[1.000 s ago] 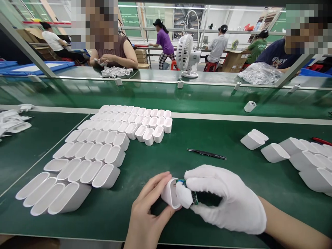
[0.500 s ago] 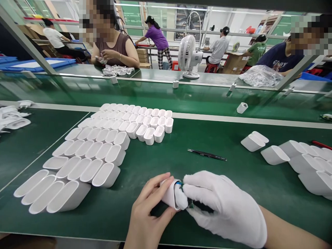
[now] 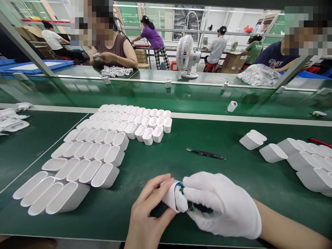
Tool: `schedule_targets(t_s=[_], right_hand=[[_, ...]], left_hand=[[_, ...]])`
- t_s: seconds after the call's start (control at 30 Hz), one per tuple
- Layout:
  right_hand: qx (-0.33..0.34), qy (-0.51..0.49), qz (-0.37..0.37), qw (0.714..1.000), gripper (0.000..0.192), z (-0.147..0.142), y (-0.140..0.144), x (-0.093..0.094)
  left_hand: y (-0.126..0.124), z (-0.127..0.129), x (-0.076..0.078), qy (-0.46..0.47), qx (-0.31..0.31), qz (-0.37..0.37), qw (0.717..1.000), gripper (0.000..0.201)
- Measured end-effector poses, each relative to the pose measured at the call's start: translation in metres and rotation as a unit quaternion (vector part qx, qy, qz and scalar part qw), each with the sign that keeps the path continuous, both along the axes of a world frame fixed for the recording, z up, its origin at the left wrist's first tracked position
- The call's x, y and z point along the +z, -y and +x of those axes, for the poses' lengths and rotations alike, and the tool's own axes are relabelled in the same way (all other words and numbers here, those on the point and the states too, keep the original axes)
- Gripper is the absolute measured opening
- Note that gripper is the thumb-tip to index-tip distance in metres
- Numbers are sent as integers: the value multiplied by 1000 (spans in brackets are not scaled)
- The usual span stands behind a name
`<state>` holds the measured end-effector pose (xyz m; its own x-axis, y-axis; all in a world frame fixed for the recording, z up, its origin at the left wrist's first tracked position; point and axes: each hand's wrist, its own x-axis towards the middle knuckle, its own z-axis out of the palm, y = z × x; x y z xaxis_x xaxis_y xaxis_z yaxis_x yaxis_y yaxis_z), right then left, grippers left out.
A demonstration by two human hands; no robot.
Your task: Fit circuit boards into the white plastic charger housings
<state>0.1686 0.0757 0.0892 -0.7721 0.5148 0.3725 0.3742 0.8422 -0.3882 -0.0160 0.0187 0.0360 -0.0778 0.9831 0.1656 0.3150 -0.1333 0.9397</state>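
Centrally on the near bench point(image 3: 153, 160), a white housing point(image 3: 170, 197) is clamped in the fingers of the left hand point(image 3: 145, 209); partly inside its rim point(image 3: 175, 199), a board assembly point(image 3: 182, 203) is pinched by the gloved right hand point(image 3: 223, 204). Through tilting, it could be jammed there.

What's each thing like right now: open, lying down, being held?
Held case: open, white piece partly inside
Left hand: bare, gripping that case
Circuit board: mostly hidden
Right hand: gloved, pinching that board
Lined-up cases: open
Tweezers: lying flat
Fan: upright, spinning unclear
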Motion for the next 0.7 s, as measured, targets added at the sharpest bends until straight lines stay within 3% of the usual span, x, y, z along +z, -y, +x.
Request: schedule_targets(t_s=[0.3,0.53,0.7], right_hand=[[61,-128,-54,988,25,-6,-9,9],[11,-134,-47,990,24,-4,-6,7],[19,-104,-30,994,17,-3,-12,5]], left_hand=[[-2,0,1,31,-30,-16,999,30],[4,5,6,38,-51,-21,998,37],[7,5,3,-8,-54,-20,998,37]])
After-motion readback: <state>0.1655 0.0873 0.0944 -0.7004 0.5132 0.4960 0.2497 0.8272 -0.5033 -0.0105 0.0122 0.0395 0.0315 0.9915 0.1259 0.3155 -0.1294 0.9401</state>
